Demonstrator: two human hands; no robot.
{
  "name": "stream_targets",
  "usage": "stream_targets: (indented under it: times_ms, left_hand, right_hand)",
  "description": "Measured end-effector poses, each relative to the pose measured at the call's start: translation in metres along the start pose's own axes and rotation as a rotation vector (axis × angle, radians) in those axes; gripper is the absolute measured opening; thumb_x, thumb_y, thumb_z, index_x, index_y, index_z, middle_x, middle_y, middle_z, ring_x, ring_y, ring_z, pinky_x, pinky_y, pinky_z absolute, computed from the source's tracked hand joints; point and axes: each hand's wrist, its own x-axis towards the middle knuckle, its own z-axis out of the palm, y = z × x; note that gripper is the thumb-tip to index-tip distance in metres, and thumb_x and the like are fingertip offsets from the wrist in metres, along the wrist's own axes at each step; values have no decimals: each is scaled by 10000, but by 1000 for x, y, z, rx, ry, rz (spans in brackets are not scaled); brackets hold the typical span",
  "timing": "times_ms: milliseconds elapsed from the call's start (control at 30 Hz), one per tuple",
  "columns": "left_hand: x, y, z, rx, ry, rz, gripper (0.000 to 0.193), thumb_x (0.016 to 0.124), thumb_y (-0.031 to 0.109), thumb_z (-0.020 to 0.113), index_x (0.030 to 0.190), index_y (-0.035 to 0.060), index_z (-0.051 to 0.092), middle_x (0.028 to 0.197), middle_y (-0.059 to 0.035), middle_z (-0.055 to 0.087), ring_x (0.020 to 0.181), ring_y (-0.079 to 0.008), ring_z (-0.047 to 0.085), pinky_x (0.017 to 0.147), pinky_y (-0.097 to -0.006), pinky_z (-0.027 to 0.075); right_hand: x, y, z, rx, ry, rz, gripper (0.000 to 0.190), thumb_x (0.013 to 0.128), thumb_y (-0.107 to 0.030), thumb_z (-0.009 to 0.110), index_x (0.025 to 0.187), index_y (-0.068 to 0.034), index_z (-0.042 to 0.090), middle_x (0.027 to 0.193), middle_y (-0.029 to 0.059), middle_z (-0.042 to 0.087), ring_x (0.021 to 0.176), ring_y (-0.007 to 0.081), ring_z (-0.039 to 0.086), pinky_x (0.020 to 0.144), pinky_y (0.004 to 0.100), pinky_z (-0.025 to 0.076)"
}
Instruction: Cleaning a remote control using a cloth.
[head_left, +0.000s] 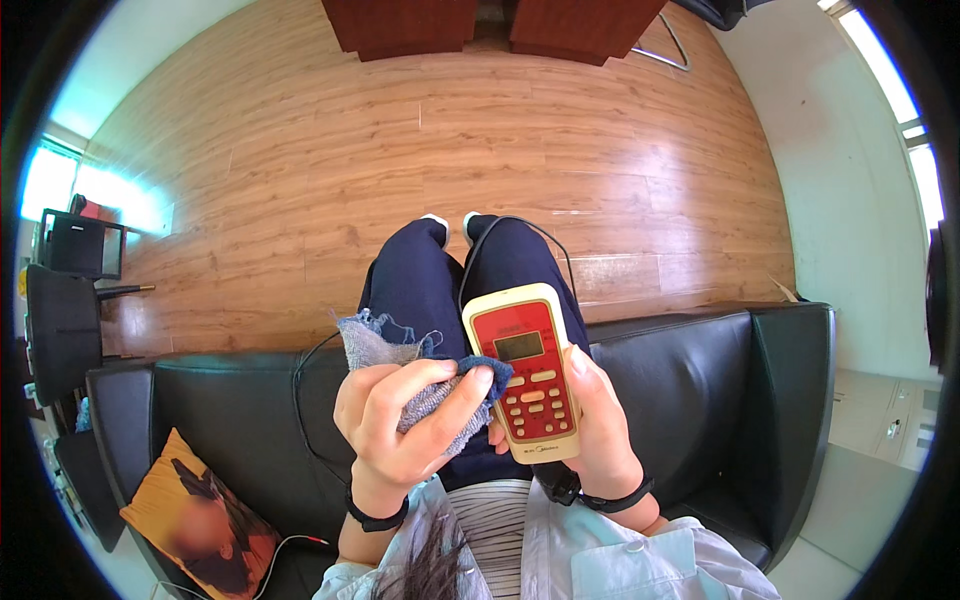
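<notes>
My right hand (604, 427) grips the lower right side of a Midea remote control (525, 375), which has a cream casing, a red face, a small grey display and several cream buttons. My left hand (412, 420) pinches a frayed grey and blue cloth (442, 409). A dark blue fold of that cloth touches the left edge of the remote's face, beside the buttons. The rest of the cloth bunches under my left fingers, with loose threads at its upper end. Both hands are above my lap, and each wrist wears a black band.
I sit on a black leather sofa (682, 390). An orange printed cushion (199, 517) and a white cable (274, 559) lie at the lower left. A black cable (298, 397) loops around my legs. Dark red wooden furniture (420, 26) stands across the wood floor (420, 150).
</notes>
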Motion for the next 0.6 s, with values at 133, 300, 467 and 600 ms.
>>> stream_targets:
  times_ms: [133,300,467,600]
  left_hand:
    - [9,1,0,47,32,-13,363,597,114,711,954,183,719,921,-10,572,690,-164,532,588,-275,431]
    - [17,-3,6,20,62,-94,511,452,-22,735,942,119,695,936,-77,570,763,-244,548,634,-344,427]
    - [8,-2,7,12,6,-81,413,541,85,729,946,165,719,888,-22,568,683,-175,545,584,-285,434]
    - [-6,7,6,-91,-41,-83,441,524,105,710,961,171,718,878,-15,563,685,-172,550,593,-283,442]
  right_hand:
    - [-2,4,-2,65,-96,7,593,934,-504,402,1238,3,443,929,149,602,733,197,638,637,315,547]
    - [-3,9,0,47,-49,19,570,945,-476,355,1236,9,423,908,188,608,660,252,635,580,341,533]
    - [-3,10,-4,74,7,31,567,954,-466,329,1218,21,446,889,191,620,655,247,636,580,344,534]
    - [0,6,-5,18,68,30,579,956,-474,302,1200,22,475,820,184,624,647,259,638,571,342,533]
